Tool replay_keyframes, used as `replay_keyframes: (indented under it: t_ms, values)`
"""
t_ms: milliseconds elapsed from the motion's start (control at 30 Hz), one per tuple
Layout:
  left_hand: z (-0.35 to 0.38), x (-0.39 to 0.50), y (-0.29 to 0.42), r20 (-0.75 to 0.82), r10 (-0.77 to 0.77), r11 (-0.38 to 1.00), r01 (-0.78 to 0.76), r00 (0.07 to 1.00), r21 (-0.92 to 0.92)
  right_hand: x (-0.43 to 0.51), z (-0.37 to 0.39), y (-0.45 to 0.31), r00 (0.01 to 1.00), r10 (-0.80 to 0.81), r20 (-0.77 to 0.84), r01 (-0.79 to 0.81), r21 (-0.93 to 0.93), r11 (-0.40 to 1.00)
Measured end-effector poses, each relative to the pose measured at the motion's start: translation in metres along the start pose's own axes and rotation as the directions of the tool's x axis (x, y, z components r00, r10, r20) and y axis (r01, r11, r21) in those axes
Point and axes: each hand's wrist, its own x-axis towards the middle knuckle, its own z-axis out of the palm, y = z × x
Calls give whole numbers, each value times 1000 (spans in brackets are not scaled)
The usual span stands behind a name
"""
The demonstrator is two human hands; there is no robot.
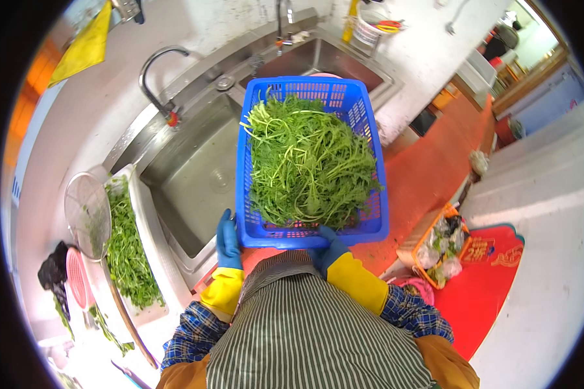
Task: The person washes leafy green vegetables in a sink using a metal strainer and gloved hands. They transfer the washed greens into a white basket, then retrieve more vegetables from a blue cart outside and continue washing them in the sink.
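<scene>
A blue plastic basket point(312, 241) heaped with leafy greens point(311, 160) is in front of me, over the right part of a steel sink point(194, 160). My left hand point(229, 241), in a blue and yellow rubber glove, holds the basket's near left corner, its fingers against the outside. My right hand point(328, 249), gloved alike, grips the near rim around its middle, the thumb side at the rim and the other fingers hidden under it. The pale cut stems lie at the basket's far left, the feathery leaves toward the right and near side.
At left, a white tub point(151, 228) holds more greens point(126, 243); a long-handled wire strainer point(88, 214) leans across its outer side. A chrome faucet point(151, 73) arches beside the sink. At right stand an orange-rimmed bin point(411, 250) with waste and a pink container point(422, 289).
</scene>
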Motion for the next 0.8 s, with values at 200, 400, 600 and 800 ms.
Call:
replay_keyframes:
  t_ms: [200, 400, 600, 800]
  values:
    - [-6, 41, -10, -187, 227, 913, -142, 956, 382, -64, 37, 7, 725, 589, 356, -146, -757, 637]
    - [-79, 162, 17, -19, 216, 803, -166, 976, 573, -68, 132, -71, 648, -10, 762, 656, -551, 516]
    - [-80, 273, 70, 222, 265, 664, -344, 938, 663, 55, 233, -160, 376, -515, 771, 677, -607, -416]
    - [-53, 275, 68, 96, 546, 560, -448, 833, 697, 74, 237, -174, 536, -431, 726, 367, -660, -655]
